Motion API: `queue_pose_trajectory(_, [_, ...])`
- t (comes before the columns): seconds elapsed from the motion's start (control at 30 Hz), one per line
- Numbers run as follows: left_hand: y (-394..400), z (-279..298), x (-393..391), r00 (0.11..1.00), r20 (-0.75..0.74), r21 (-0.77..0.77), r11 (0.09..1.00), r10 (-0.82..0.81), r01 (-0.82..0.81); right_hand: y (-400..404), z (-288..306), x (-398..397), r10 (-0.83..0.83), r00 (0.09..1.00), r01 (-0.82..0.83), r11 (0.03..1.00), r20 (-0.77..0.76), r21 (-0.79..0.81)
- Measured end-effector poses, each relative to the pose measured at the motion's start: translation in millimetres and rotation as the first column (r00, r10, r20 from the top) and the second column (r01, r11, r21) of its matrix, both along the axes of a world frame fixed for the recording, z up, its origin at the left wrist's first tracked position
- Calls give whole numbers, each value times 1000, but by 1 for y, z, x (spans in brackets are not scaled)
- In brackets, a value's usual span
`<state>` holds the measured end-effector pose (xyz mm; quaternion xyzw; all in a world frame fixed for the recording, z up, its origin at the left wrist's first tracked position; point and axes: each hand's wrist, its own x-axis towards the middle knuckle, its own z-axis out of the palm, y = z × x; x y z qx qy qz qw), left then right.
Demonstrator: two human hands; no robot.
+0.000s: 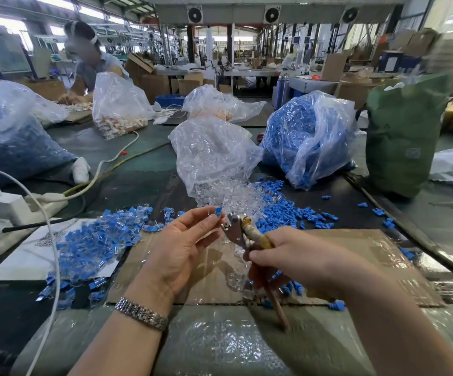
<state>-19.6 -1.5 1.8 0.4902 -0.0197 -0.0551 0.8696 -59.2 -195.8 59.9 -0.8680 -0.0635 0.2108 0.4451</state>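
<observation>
My left hand (pixel 181 248) is raised, palm toward me, pinching a small blue and clear plastic piece (pixel 218 211) at its fingertips. Right beside that piece is the metal head of a pair of pliers (pixel 236 223); my right hand (pixel 296 256) grips their worn tape-wrapped handles. Both hands hover above a cardboard sheet (pixel 355 256). A pile of assembled blue-and-clear pieces (pixel 95 240) lies to the left. Loose blue caps (pixel 296 213) and clear parts (pixel 228 194) lie just beyond the hands.
Clear bags stand behind: one spilling clear parts (pixel 214 153), one full of blue caps (pixel 306 137), another at far left (pixel 8 137). A green sack (pixel 404 131) is at right. A power strip (pixel 24 207) with white cables lies left. Another person (pixel 89 63) works at the back left.
</observation>
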Motion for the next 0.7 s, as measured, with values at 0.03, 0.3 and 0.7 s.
queue_pose_trajectory(0.03, [-1,0,0,1000,7,3,1000,8,-8,4,0,-1,13,1000,-12,1000,17,-13])
queue_pose_trajectory(0.3, [2,-4,1,999,50,62,998,-21,18,12,-1,-3,6,999,-6,1000,47,-19])
queue_pose_trajectory(0.7, [1,-5,-1,994,109,269,962,18,-47,25,-17,-2,-86,993,88,996,80,-17])
